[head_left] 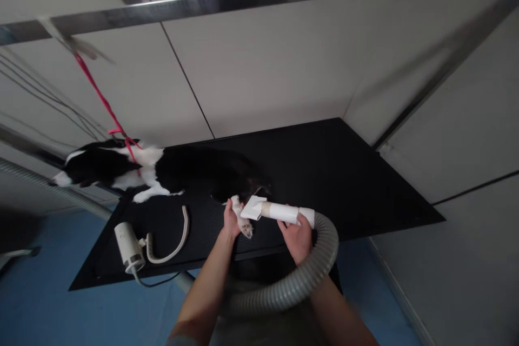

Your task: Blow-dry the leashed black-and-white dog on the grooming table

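A black-and-white dog (194, 168) lies along the black table (324, 173), its head toward the left. My left hand (231, 221) is closed around the dog's white hind paw (243, 221). In my right hand (298, 235) is a white dryer nozzle (281, 212) with a flat, flared tip. That tip points left and sits just beside the paw; I cannot tell whether they touch. From the nozzle a grey ribbed hose (300, 284) curves down and back under my forearms.
A pink leash (97, 86) runs from a metal rail (227, 4) to the dog's neck. A white cylindrical device (128, 246) with a curved arm (178, 246) lies at the table's front left. Another ribbed hose (52, 184) passes behind the table's left end.
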Available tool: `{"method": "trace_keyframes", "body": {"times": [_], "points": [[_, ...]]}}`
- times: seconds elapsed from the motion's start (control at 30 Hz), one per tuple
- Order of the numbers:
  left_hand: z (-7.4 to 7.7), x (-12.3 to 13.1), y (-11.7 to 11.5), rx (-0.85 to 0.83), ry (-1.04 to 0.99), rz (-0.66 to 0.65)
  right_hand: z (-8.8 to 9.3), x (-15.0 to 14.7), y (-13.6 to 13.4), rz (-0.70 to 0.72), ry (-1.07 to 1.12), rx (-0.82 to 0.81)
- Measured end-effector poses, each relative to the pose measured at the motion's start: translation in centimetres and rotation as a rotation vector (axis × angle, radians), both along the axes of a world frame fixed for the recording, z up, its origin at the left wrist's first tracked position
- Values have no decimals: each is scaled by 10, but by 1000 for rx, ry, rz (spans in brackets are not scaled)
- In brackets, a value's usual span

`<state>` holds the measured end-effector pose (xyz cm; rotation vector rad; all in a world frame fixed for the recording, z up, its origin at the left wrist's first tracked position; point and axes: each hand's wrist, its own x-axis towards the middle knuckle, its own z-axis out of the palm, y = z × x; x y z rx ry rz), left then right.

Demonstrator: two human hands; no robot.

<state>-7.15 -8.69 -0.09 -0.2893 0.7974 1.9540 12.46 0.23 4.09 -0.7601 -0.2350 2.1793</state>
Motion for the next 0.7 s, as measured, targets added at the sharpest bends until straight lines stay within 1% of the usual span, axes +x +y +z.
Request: {"method": "trace_keyframes", "body": {"times": [0.17,0.23,0.33,0.53,0.6,0.7], "points": [[-5,5,-17,38,16,10,-6,-1,9,108,-47,20],[-5,6,-20,74,16,49,-6,0,9,129,-64,52],[-6,6,-20,92,11,94,-1,3,4,148,-88,104],[-7,3,-8,31,4,137,18,9,-14,95,-77,256],[-7,-1,-8,36,-2,73,25,9,-23,85,-64,300],[-8,-10,-14,64,-3,-92,32,8,-33,71,-64,354]]}}
